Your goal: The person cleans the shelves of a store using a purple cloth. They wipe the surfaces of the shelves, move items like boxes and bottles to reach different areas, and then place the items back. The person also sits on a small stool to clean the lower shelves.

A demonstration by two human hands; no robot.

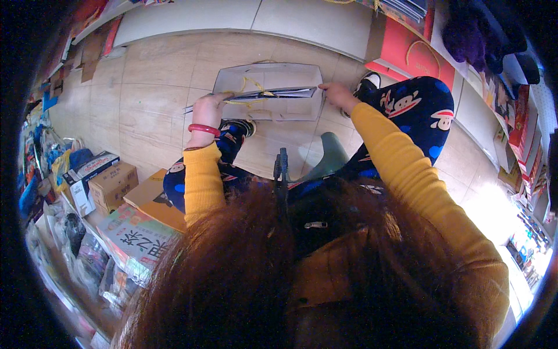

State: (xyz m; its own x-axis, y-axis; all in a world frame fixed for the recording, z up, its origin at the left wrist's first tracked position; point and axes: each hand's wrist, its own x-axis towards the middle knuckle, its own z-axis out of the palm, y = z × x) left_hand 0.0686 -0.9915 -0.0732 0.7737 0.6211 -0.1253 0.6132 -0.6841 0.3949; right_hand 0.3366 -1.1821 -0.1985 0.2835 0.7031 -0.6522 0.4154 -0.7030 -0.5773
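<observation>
An open paper bag (296, 74) with pale inner walls stands on the floor in front of me. Across its mouth lies a stack of flat folded paper bags (283, 93) with yellow cord handles (253, 88). My left hand (209, 107), a red bangle at its wrist, grips the left end of this stack. At the other end, my right hand (338, 94) is beside the bag's right edge with its index finger pointing at the end of the stack. Whether that fingertip touches the stack or the bag cannot be told.
Cardboard boxes (114, 185) and plastic-wrapped goods (89, 257) lie at the left. A large red paper bag (405, 52) stands at the upper right by white cabinet fronts (305, 22). My knees are on both sides, with a green stool part (333, 152) between them.
</observation>
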